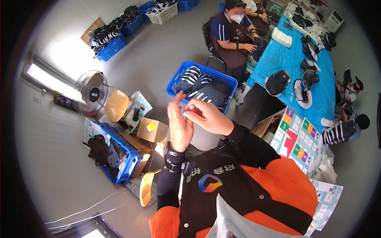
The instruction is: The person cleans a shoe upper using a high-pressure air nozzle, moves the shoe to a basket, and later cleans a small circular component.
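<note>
The left hand (180, 130) and the right hand (209, 118) are brought together, the right's fingers curled at the left's; whether either is clamped cannot be told. Between them a small pale grey piece (183, 109) is glimpsed, its kind unclear. If it is pinched too loosely, it could be dropped into the blue basket (218, 75) of striped shoes (206, 97) just beyond and be lost among them. Nearer the left forearm, a yellow item (150, 126) on a cardboard box (159, 132) could be knocked off by a careless elbow. Farther right, dark shoes (276, 83) are spread on the blue-covered desk (286, 60).
</note>
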The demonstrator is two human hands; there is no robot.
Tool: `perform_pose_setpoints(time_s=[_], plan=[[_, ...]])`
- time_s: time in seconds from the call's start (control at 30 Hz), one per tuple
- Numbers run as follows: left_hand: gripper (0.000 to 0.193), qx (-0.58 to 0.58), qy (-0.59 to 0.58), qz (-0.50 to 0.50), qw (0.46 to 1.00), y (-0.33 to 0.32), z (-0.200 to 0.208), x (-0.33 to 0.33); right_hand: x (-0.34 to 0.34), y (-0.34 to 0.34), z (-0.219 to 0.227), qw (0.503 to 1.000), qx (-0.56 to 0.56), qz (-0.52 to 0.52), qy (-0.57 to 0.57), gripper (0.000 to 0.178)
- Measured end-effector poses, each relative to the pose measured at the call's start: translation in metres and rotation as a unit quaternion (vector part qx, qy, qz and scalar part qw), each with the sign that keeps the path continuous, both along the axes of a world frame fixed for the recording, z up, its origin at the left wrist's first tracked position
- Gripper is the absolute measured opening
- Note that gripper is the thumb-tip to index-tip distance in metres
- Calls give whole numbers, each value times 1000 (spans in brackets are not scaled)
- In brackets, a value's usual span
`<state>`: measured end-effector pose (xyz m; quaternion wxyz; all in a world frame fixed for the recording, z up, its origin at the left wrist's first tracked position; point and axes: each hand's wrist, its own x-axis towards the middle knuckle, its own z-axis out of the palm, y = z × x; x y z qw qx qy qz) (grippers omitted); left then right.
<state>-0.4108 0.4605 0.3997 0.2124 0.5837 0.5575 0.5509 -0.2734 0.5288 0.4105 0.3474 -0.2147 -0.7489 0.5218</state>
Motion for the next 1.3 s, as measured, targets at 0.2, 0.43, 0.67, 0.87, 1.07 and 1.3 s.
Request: perform_pose_setpoints(time_s=[0.2, 0.43, 0.67, 0.87, 1.07, 1.3], plan=[[64, 146, 313, 176, 922, -5, 21, 4, -12, -11, 4, 997, -55, -51, 2, 29], [59, 27, -323, -53, 945, -5, 6, -7, -9, -20, -2, 995, -21, 27, 90, 13], [54, -24, -389, -160, 907, -6, -2, 3, -7, -19, 5, 998, 14, -37, 46, 18], [45, -102, -502, -163, 843, -9, 2, 12, -7, -20, -1, 988, -33, -22, 148, 21], [52, -113, -498, -232, 828, -7, 8, 9, 4, -18, 7, 993, -43, 10, 106, 20], [53, -124, -536, -280, 787, -10, -5, 11, 4, -10, 25, 996, -40, -13, 79, 35]])
